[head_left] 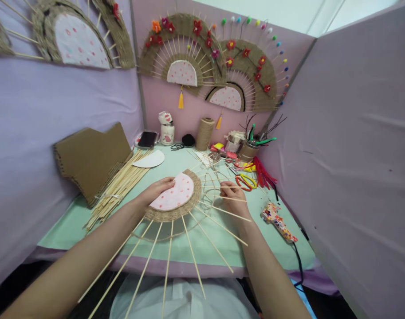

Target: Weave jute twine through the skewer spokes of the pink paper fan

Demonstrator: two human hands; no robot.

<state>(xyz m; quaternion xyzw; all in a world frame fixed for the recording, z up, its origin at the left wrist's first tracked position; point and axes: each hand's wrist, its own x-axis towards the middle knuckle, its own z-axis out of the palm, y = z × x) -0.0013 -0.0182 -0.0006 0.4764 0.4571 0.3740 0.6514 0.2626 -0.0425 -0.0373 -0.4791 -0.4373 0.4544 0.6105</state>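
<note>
Along the left side of a mint-green tabletop (67, 235), a jagged piece of brown cardboard (92, 159) is stood at a tilt, with a bundle of pale sticks (117, 190) laid just beside it and a white half-disc (149, 159) rested at the bundle's upper end. Just right of these, the left hand (158, 190) is closed on the edge of a half-round woven fan (189, 208), its thumb laid over the pink, red-spotted panel (177, 192). The fan is held between the two hands, to the right of the left hand's fingers, its thin spokes (190, 248) splayed downward past the table's near edge and outward to the right. Farther back, a twine spool (205, 134) is stood upright. At the fan's right side, the right hand (233, 198) is placed among the outer spokes, fingers curled; whether one is gripped cannot be told. Beyond that hand, scissors (249, 181) are seen near red fuzzy stems (264, 173), and at far right a flower-patterned glue gun (278, 221) is laid down.
</note>
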